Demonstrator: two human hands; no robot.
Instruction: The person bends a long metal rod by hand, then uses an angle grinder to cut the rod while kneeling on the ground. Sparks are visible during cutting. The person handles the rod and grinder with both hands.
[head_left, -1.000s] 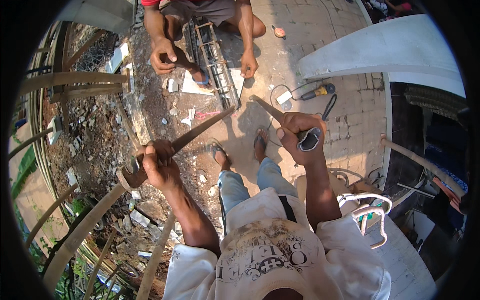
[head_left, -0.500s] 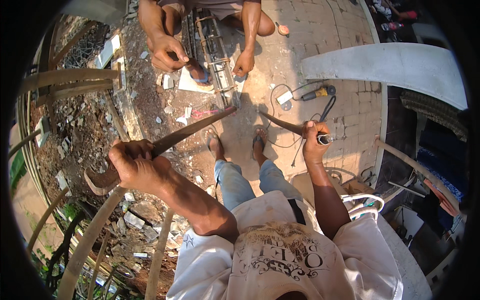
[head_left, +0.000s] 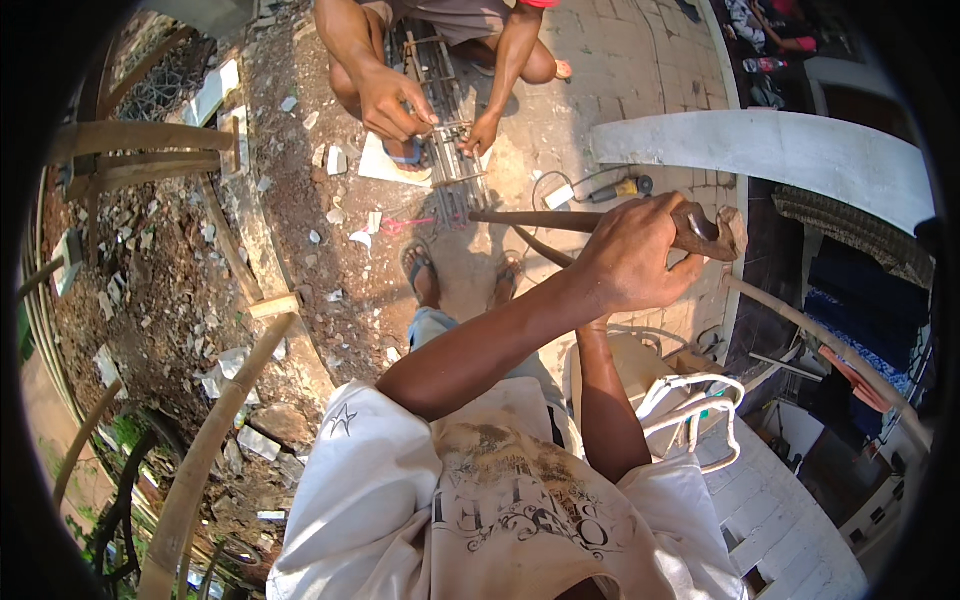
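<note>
My left hand (head_left: 640, 255) crosses over to the right, its fingers wrapped round a dark crowbar (head_left: 545, 219) near the hooked end. That bar's far tip reaches the ground by the end of a narrow rebar cage (head_left: 460, 185). Below it slants a second dark metal bar (head_left: 542, 245), running back behind my left hand. My right hand (head_left: 596, 325) is at that bar's near end; its fingers are hidden behind my left hand. Opposite me, a squatting person's hands (head_left: 395, 105) are at the rebar cage.
A yellow and black angle grinder (head_left: 622, 188) with a cord lies on the paving. Rubble (head_left: 290, 420) and wooden poles (head_left: 215, 440) fill the left side. A pale curved beam (head_left: 760, 140) juts in from the right. A white-framed chair (head_left: 700, 405) stands beside me.
My left hand has swung the crowbar's hooked end from the far left across to the right, over my right hand. The other person's left-side hand has come closer to the rebar cage.
</note>
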